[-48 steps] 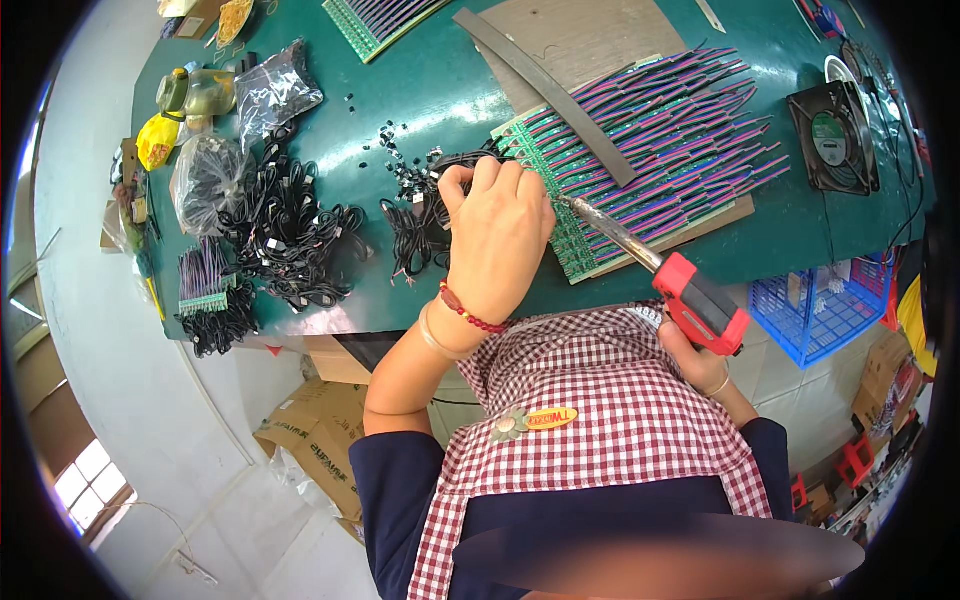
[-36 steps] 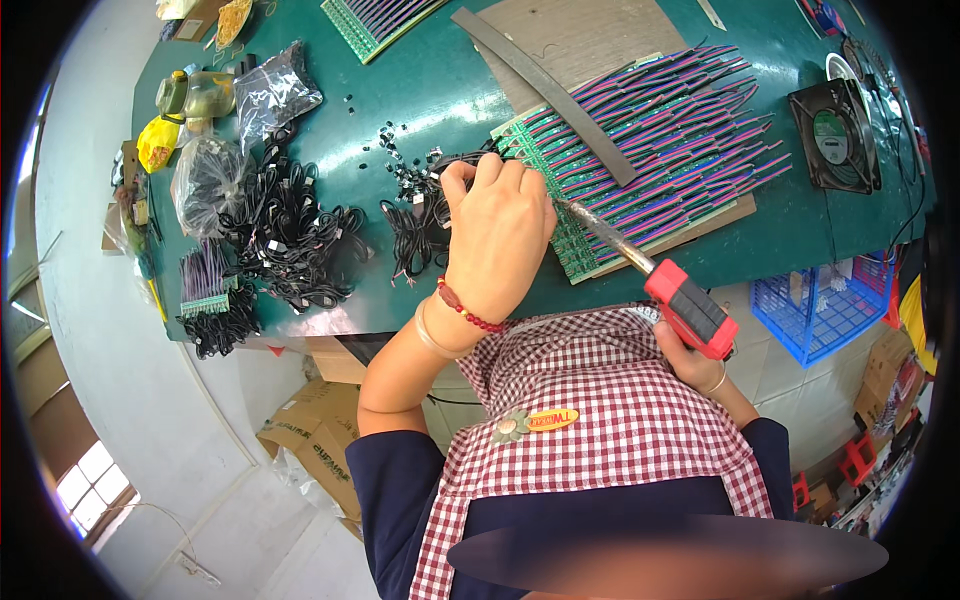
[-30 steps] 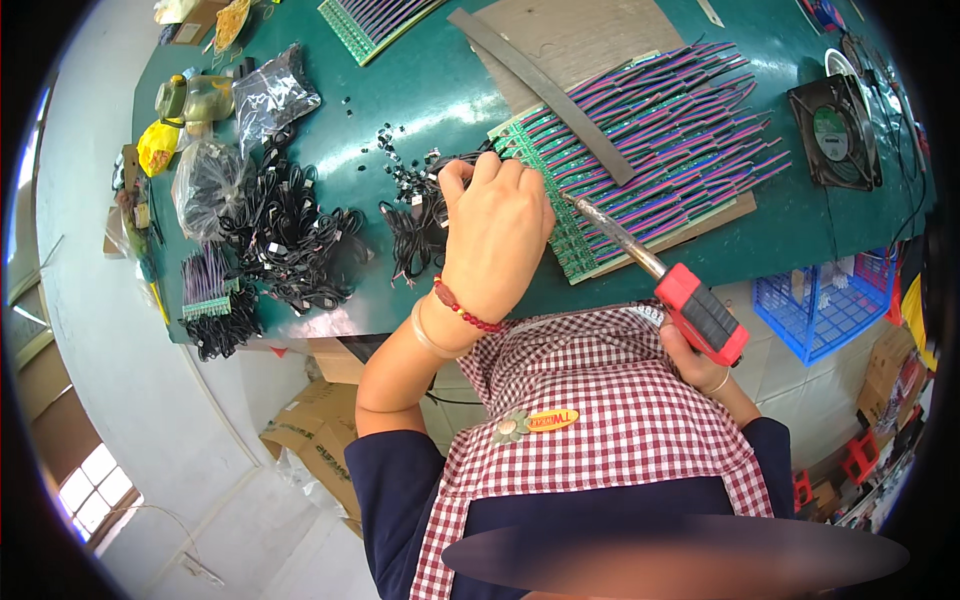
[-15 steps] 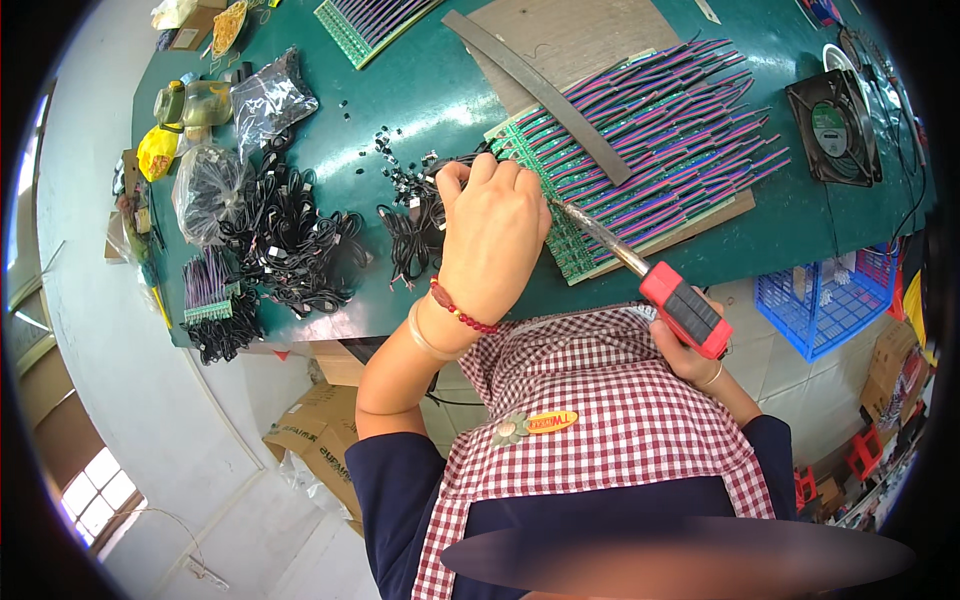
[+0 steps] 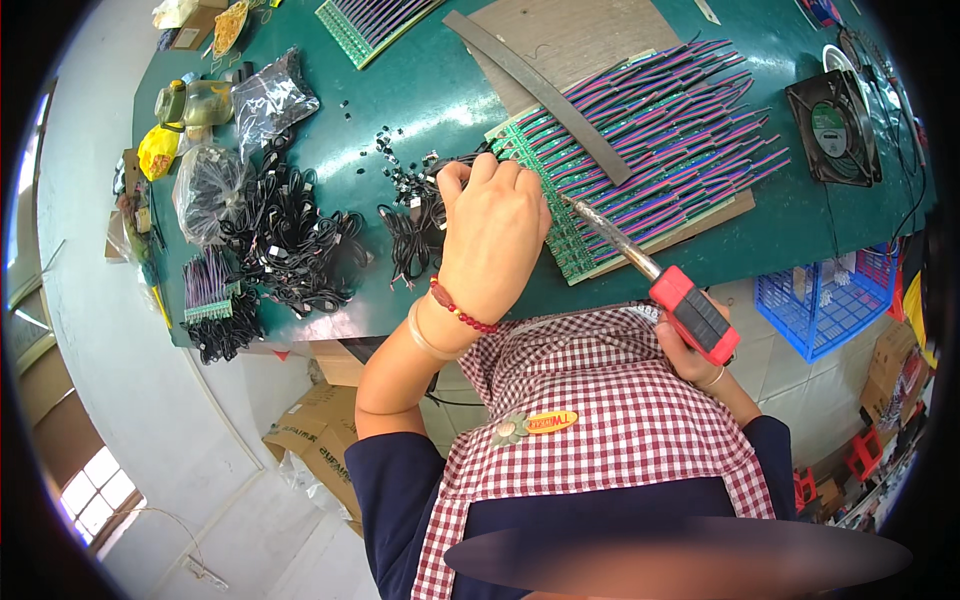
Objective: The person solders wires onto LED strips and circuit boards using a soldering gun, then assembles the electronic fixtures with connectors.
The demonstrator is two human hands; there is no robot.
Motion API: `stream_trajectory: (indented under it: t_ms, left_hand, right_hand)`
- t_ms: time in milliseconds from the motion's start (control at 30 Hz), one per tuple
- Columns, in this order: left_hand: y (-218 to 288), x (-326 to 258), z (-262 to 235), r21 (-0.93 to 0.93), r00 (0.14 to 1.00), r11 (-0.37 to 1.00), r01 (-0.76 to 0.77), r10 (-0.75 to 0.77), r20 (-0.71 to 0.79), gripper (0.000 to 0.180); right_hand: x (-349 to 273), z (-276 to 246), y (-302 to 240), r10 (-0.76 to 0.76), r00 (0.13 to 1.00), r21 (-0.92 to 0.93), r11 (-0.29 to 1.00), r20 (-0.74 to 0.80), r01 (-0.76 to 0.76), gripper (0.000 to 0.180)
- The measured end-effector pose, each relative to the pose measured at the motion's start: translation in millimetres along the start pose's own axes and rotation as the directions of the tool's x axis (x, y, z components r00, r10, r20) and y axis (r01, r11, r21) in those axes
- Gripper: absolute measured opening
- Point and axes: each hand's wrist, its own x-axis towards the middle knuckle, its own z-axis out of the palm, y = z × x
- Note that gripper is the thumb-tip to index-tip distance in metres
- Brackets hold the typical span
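My left hand point(image 5: 497, 225) is closed in a pinch at the left edge of a panel of green circuit boards point(image 5: 570, 240). Its fingertips are turned away, hiding whatever they hold. Rows of pink, black and blue wires point(image 5: 680, 150) run rightward from the boards. My right hand point(image 5: 688, 350) grips a soldering iron point(image 5: 695, 312) by its red and black handle. The iron's metal shaft points up and left, with its tip near the boards, just right of my left fingers. A dark flat strip point(image 5: 560, 105) lies across the wires. Black cables point(image 5: 412, 235) lie beside my left hand.
Black cable bundles point(image 5: 285, 235), small black pieces point(image 5: 385, 145) and plastic bags point(image 5: 210, 190) cover the table's left side. Another wired board panel point(image 5: 365, 30) lies at the back. A fan point(image 5: 832, 128) stands at right. Below the table edge is a blue basket point(image 5: 825, 305).
The soldering iron and my right hand have shifted slightly right and down, drawing the tip a little away from my left fingers. My left hand has hardly moved.
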Motion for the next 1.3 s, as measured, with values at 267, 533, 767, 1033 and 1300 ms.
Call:
stream_trajectory:
  t_ms: [267, 533, 767, 1033, 1300]
  left_hand:
    - [0.3, 0.8, -2.4, 0.001, 1.0, 1.0, 0.003, -0.003, 0.009, 0.009]
    - [2.7, 0.5, -3.9, -0.013, 1.0, 1.0, 0.013, -0.012, 0.024, 0.007]
    - [2.1, -2.8, -0.8, 0.028, 1.0, 1.0, 0.009, -0.009, 0.001, 0.008]
    - [2.3, -0.4, -6.5, 0.032, 1.0, 0.999, 0.013, -0.014, 0.001, 0.007]
    - [4.6, -2.0, -7.2, 0.031, 1.0, 0.999, 0.012, -0.013, 0.025, 0.005]
  right_hand:
    - [-5.3, -0.4, 0.0, 0.1, 0.995, 0.079, 0.992, -0.004, -0.099, 0.028]
    - [-4.3, -7.1, 1.9, -0.039, 0.998, -0.088, 0.995, -0.046, 0.035, 0.032]
    - [-9.7, -13.0, 9.1, -0.033, 0.992, -0.068, 0.997, -0.118, 0.025, 0.032]
    - [-15.1, -16.7, 13.4, -0.024, 0.99, -0.106, 0.994, -0.139, 0.01, 0.031]
    - [1.9, -27.8, 3.2, -0.183, 0.937, -0.253, 0.961, -0.296, 0.108, 0.023]
